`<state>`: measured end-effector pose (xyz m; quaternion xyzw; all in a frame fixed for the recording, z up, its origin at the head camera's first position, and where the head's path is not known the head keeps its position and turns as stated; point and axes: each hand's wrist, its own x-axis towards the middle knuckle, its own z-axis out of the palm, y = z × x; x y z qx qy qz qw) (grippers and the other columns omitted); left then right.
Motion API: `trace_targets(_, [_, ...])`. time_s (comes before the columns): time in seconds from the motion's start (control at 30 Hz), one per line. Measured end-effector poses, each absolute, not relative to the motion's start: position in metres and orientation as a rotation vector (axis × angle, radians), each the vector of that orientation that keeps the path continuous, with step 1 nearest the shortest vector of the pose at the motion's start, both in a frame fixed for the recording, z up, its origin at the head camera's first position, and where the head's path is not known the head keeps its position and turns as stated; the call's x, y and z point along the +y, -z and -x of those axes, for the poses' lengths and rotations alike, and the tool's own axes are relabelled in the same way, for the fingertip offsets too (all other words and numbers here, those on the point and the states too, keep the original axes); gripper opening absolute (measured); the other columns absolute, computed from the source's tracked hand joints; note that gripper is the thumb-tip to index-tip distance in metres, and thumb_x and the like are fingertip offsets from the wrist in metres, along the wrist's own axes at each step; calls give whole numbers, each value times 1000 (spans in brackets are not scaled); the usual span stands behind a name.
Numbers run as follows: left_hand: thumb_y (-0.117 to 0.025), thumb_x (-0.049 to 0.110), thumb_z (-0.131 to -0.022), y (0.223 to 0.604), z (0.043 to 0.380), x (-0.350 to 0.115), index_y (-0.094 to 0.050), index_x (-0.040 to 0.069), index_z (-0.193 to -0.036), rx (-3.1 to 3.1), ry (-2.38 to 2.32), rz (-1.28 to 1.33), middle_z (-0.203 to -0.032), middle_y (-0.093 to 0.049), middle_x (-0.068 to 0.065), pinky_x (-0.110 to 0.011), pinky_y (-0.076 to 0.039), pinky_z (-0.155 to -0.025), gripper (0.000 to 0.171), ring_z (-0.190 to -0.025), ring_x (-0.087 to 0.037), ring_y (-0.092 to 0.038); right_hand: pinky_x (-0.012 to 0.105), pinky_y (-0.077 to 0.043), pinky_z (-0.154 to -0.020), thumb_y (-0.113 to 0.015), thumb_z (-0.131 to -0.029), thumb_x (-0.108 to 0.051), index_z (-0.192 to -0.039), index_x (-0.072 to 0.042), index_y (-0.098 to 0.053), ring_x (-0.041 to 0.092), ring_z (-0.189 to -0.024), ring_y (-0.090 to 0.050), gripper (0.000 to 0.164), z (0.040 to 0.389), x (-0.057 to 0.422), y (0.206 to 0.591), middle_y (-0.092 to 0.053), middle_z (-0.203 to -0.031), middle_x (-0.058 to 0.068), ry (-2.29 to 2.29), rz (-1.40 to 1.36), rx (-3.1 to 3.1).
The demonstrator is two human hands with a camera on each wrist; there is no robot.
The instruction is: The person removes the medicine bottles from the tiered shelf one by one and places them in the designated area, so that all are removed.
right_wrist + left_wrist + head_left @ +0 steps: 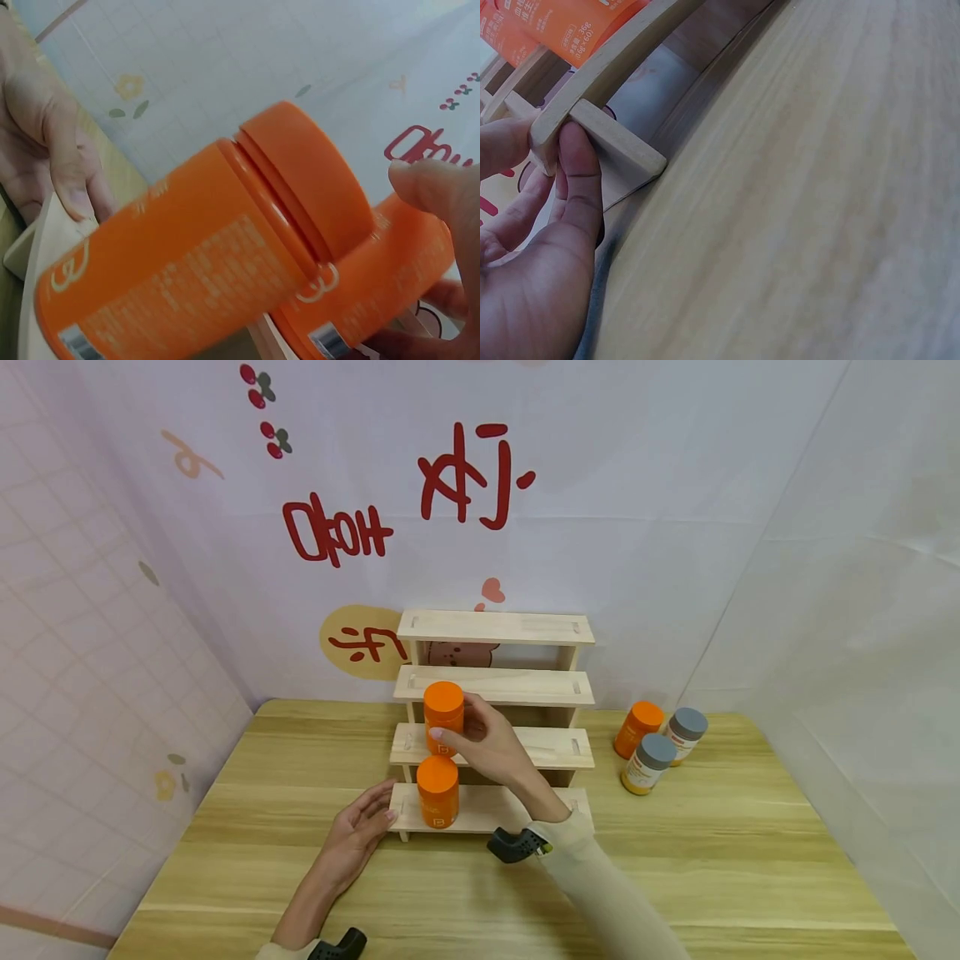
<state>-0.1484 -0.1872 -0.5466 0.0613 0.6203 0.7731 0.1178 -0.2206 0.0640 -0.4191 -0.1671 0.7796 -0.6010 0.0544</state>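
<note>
A wooden stepped shelf (495,627) with several tiers stands against the back wall. My right hand (491,743) grips an orange bottle (444,700) at the left part of the second tier from the bottom, thumb in front and fingers round its far side. Directly below, another orange bottle (438,793) stands upright on the lowest tier, large in the right wrist view. My left hand (356,831) holds the left end of that lowest tier; in the left wrist view, its thumb and fingers pinch the board's end (555,124).
To the shelf's right, on the wooden table (712,843), an orange bottle (640,727) and two grey-capped bottles (649,762) stand close together. Behind the shelf hangs a pale cloth backdrop (637,527) with red writing, and more cloth rises at both sides.
</note>
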Motion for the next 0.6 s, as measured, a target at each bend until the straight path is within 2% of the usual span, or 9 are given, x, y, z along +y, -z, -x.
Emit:
trace_targets(0.27, [-60, 6, -103, 548, 149, -187, -29, -2, -158, 1812, -2262, -182, -139, -48, -6, -20, -54, -100, 63, -121, -3, -59, 40, -57, -101, -78, -92, -26, -143, -24, -55, 21, -113, -69, 56, 220, 56, 424, -68, -129, 4, 1893, 525, 2400])
trace_targets(0.6, [-60, 7, -102, 548, 149, -187, -29, -2, -158, 1800, -2268, -185, -141, -47, -7, -20, -54, -100, 64, -121, -4, -59, 41, -56, -103, -78, -92, -34, -145, -26, -54, 21, -117, -68, 58, 219, 57, 425, -67, -132, 3, 1883, 538, 2407])
